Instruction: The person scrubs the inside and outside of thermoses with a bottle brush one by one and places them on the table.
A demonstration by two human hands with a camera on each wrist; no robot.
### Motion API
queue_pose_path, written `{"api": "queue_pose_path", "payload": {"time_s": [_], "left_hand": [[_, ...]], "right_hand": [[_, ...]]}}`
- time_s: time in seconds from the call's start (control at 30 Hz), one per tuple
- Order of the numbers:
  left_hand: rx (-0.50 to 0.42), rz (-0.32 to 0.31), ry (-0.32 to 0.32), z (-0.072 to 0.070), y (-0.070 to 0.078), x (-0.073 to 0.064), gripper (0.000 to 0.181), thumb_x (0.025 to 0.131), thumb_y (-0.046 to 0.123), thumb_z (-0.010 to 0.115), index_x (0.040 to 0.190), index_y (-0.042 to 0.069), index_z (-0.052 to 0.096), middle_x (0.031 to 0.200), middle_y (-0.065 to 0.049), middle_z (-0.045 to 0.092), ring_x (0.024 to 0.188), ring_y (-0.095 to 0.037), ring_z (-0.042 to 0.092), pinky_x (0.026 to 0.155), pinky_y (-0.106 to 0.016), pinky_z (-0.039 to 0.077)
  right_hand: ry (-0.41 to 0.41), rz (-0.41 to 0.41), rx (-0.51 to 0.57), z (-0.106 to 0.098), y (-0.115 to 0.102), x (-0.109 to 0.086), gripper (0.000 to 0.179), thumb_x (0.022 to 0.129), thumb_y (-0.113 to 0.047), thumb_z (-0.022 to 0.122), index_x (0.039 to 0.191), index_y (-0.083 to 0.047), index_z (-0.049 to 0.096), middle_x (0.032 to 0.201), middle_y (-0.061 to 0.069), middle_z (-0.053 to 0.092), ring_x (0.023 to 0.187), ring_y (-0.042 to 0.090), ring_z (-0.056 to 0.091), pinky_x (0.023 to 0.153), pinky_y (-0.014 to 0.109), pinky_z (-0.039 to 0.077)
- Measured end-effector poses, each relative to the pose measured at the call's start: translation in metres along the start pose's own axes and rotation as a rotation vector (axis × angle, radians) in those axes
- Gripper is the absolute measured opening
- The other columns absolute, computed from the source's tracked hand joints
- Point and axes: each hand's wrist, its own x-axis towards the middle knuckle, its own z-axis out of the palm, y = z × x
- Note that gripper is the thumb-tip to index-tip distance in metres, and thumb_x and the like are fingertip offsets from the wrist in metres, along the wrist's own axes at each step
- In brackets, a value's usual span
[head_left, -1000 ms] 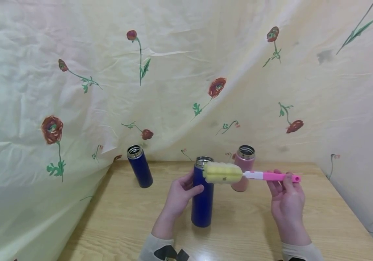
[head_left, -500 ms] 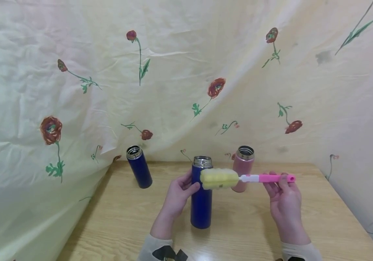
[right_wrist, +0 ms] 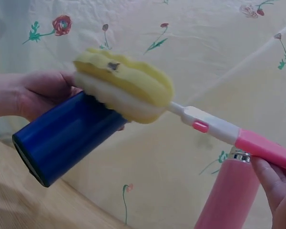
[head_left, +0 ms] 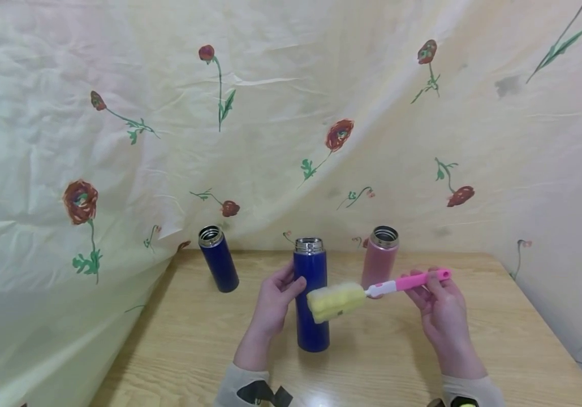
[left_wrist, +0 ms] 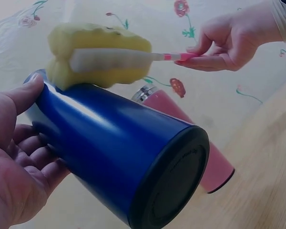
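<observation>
My left hand (head_left: 273, 301) grips a tall dark blue bottle (head_left: 312, 305) by its upper side, thumb across the front. The bottle has no lid, and its steel mouth points up; its black base (left_wrist: 174, 179) shows in the left wrist view, held off the table. In my right hand (head_left: 442, 316) is a bottle brush (head_left: 405, 282), pinched by its pink handle (right_wrist: 267, 149). Its yellow and white sponge head (head_left: 335, 302) slants down to the left in front of the bottle's side. Whether sponge and bottle touch, I cannot tell.
A second blue bottle (head_left: 218, 260) stands open-mouthed at the back left of the wooden table (head_left: 184, 345). Behind the brush stands a pink bottle (head_left: 379, 261), also lidless. A flowered cloth (head_left: 270, 113) hangs along the back and sides.
The brush head has dropped from near the blue bottle's neck to its middle, tilting from level to slanted. The held bottle has shifted slightly left, and my right hand a little left too.
</observation>
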Motion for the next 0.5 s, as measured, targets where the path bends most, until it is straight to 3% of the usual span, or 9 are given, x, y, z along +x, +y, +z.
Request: {"api": "queue_pose_path", "payload": {"time_s": [0.3, 0.5], "left_hand": [[-0.026, 0.011, 0.035, -0.0007, 0.0019, 0.0018, 0.065, 0.103, 0.012, 0.071, 0.159, -0.005, 0.043, 0.151, -0.025, 0.058, 0.134, -0.032, 0.063, 0.113, -0.043, 0.051], [-0.020, 0.012, 0.056, -0.0022, 0.0038, 0.0018, 0.063, 0.105, 0.015, 0.070, 0.159, -0.004, 0.043, 0.149, -0.024, 0.060, 0.132, -0.032, 0.064, 0.111, -0.047, 0.053]], "right_hand": [[-0.100, 0.025, -0.231, -0.0066, -0.0007, 0.0035, 0.009, 0.114, -0.017, 0.053, 0.115, -0.009, 0.055, 0.104, 0.006, 0.076, 0.099, 0.022, 0.079, 0.089, 0.034, 0.063], [-0.205, 0.034, -0.377, -0.0090, 0.0009, 0.0052, 0.006, 0.114, -0.011, 0.050, 0.118, -0.007, 0.051, 0.102, 0.008, 0.078, 0.095, 0.022, 0.079, 0.084, 0.033, 0.064]]}}
